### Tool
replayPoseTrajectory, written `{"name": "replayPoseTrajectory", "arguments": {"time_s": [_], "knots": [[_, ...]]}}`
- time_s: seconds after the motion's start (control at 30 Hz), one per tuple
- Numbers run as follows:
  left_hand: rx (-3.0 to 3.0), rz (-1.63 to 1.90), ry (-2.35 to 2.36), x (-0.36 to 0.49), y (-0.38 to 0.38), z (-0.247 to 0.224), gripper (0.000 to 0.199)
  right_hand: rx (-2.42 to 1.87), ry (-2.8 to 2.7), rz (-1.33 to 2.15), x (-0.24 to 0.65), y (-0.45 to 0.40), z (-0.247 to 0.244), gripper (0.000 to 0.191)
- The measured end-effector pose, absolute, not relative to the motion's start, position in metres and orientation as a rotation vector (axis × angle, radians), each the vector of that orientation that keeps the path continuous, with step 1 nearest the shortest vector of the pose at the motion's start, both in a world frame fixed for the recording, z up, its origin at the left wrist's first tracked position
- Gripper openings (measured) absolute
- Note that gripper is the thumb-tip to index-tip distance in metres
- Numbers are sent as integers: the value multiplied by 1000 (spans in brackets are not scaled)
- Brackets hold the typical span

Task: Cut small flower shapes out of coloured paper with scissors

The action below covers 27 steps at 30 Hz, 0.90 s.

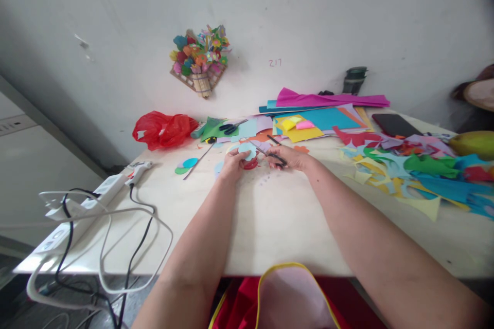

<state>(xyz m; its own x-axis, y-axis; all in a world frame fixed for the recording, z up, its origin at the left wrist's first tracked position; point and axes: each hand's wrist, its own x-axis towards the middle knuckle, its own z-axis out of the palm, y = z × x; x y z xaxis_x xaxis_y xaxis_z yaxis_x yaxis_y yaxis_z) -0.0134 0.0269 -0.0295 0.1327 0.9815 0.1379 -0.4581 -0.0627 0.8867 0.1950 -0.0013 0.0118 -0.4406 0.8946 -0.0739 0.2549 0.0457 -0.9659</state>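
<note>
Between the fingers of my left hand (233, 162) is a pale blue paper flower (247, 151) with a scalloped edge. My right hand (290, 157) is closed around the black handles of a pair of scissors (278, 158). The blades point left and lie close to the flower's right edge; whether they touch it I cannot tell. Red paper pieces (250, 164) lie just under the flower. An orange paper flower (301, 149) rests on the table beyond my right wrist. Left of my hands lie a blue paper circle (190, 163) and a green paper piece (180, 170).
Colored paper scraps (401, 169) cover the table's right side, near a dark phone (397, 125). Paper sheets (328, 119) are stacked at the back. A second pair of scissors (230, 127) and a red plastic bag (164, 130) lie back left. A power strip (83, 211) with cables runs along the left edge.
</note>
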Motion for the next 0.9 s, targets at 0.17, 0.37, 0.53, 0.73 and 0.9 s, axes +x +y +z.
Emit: {"name": "replayPoseTrajectory", "arguments": {"time_s": [0.17,0.37,0.53,0.73,0.9], "knots": [[987,1349,686,-13,26,-29,34,-1171,-1759,1405,194,-1,11,24],[1002,1344,689,-13,26,-28,34,-1148,-1756,1423,195,0,10,21],[1002,1342,684,-13,24,-26,34,-1155,-1723,1439,195,3,8,13],[988,1352,681,-13,24,-26,32,-1136,-1713,1445,194,5,7,7],[1006,1348,680,-15,24,-27,32,-1104,-1740,1423,193,6,6,10]]}}
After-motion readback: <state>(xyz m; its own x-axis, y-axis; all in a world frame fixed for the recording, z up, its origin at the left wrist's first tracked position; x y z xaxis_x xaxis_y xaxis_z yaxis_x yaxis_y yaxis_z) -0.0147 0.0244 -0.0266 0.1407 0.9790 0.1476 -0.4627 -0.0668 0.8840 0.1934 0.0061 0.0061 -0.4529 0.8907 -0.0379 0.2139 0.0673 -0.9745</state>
